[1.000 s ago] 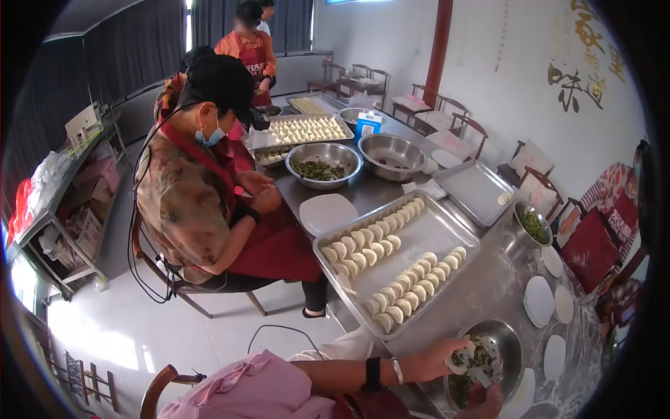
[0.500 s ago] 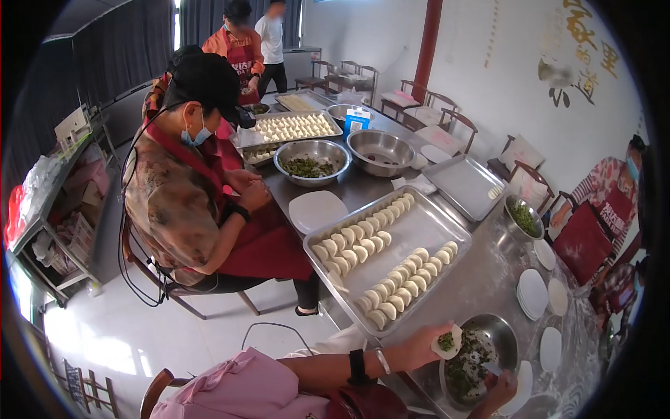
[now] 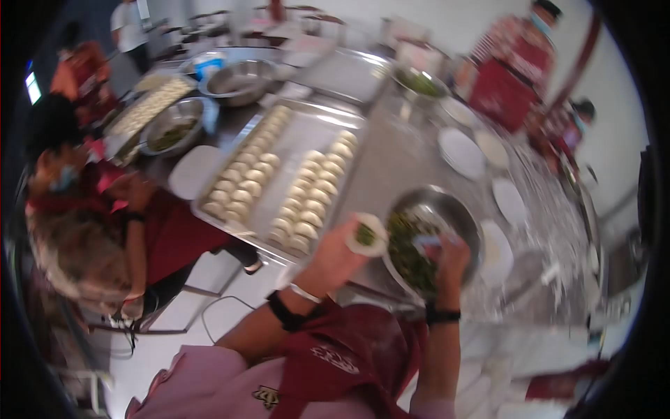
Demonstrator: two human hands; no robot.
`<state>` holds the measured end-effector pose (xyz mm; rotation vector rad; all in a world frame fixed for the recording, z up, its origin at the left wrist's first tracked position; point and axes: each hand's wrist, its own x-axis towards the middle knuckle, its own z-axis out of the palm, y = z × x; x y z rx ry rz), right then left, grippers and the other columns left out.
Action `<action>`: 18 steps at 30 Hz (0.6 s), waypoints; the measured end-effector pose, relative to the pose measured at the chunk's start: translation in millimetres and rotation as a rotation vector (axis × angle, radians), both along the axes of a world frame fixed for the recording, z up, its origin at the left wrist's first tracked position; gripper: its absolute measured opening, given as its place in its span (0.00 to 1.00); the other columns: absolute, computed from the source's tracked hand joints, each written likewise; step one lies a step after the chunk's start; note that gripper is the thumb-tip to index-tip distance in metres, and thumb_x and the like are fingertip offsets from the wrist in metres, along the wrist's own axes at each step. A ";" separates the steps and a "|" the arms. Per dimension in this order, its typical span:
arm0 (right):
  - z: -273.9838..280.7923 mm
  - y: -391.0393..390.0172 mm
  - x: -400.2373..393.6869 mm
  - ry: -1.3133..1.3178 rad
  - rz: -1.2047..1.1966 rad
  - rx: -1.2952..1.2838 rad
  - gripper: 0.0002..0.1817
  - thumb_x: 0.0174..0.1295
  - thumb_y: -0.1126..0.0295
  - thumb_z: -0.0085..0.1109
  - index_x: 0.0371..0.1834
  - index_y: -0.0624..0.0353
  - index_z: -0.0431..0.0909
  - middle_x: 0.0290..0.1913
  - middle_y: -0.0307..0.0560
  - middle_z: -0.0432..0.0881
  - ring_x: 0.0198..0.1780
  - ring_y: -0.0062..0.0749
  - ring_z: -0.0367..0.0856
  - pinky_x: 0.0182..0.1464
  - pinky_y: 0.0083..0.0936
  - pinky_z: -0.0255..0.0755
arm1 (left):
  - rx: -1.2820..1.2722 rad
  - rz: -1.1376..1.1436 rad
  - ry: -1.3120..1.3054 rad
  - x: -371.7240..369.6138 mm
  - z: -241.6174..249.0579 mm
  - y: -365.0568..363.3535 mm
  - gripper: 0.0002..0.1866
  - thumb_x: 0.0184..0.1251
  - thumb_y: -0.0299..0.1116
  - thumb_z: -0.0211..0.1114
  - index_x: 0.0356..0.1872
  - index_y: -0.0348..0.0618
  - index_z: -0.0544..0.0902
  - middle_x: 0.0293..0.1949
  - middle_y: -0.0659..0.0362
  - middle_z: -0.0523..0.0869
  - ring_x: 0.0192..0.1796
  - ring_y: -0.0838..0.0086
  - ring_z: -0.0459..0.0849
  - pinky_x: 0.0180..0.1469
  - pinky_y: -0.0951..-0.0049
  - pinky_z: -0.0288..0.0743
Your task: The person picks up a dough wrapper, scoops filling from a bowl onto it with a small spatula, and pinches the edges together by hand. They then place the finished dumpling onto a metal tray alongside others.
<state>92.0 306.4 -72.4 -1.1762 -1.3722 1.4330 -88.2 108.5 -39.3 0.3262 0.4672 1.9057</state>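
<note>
My left hand (image 3: pixel 340 246) holds a round dumpling wrapper (image 3: pixel 379 244) on its fingers, left of the steel bowl's rim. A dab of chopped green filling (image 3: pixel 365 234) lies on the wrapper. My right hand (image 3: pixel 452 260) is closed round a small, flat, pale spatula (image 3: pixel 427 241), blurred, inside the steel mixing bowl (image 3: pixel 469 227). Chopped green filling (image 3: pixel 408 260) covers much of the bowl's bottom and left side. Left of the bowl, a metal tray (image 3: pixel 279 146) carries rows of folded dumplings (image 3: pixel 307 194).
White plates (image 3: pixel 460 153) and a round plate (image 3: pixel 509 201) stand on the floured table (image 3: pixel 537 244) at right. Another tray (image 3: pixel 338 73) and a bowl of greens (image 3: pixel 419 84) are farther back. A seated co-worker (image 3: pixel 84 209) is at left; another person (image 3: pixel 513 66) is across the table.
My view has turned right and down, so bowl and hands appear nearer the middle. The wrapper with filling stays in my left hand; my right hand is still at the bowl.
</note>
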 end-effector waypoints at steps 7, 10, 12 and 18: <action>25.4 -16.2 3.5 0.208 -0.063 -0.244 0.12 0.69 0.76 0.53 0.48 0.76 0.72 0.36 0.62 0.83 0.33 0.45 0.88 0.33 0.30 0.88 | -0.190 0.025 -0.146 -0.6 34.6 -5.6 0.19 0.83 0.40 0.47 0.57 0.33 0.71 0.55 0.49 0.80 0.60 0.58 0.79 0.68 0.57 0.72; 24.4 -18.8 8.5 0.268 -0.059 -0.276 0.12 0.70 0.76 0.52 0.49 0.77 0.72 0.39 0.63 0.83 0.36 0.45 0.89 0.35 0.30 0.88 | -0.167 0.016 -0.156 -0.4 34.3 -2.5 0.18 0.83 0.40 0.47 0.57 0.33 0.72 0.55 0.49 0.80 0.61 0.58 0.79 0.68 0.57 0.72; 25.4 -20.7 11.1 0.308 -0.049 -0.281 0.12 0.70 0.76 0.51 0.49 0.76 0.72 0.40 0.62 0.83 0.37 0.45 0.89 0.36 0.30 0.88 | -0.154 0.010 -0.155 -0.9 31.9 -0.6 0.18 0.83 0.40 0.47 0.57 0.33 0.72 0.54 0.49 0.80 0.61 0.58 0.79 0.68 0.57 0.72; 45.4 -27.5 31.1 0.445 -0.032 -0.295 0.13 0.70 0.75 0.51 0.51 0.76 0.73 0.41 0.61 0.84 0.38 0.45 0.89 0.41 0.31 0.87 | -0.132 -0.057 -0.113 6.8 20.2 15.3 0.19 0.83 0.41 0.47 0.58 0.33 0.72 0.55 0.48 0.80 0.61 0.59 0.79 0.68 0.58 0.71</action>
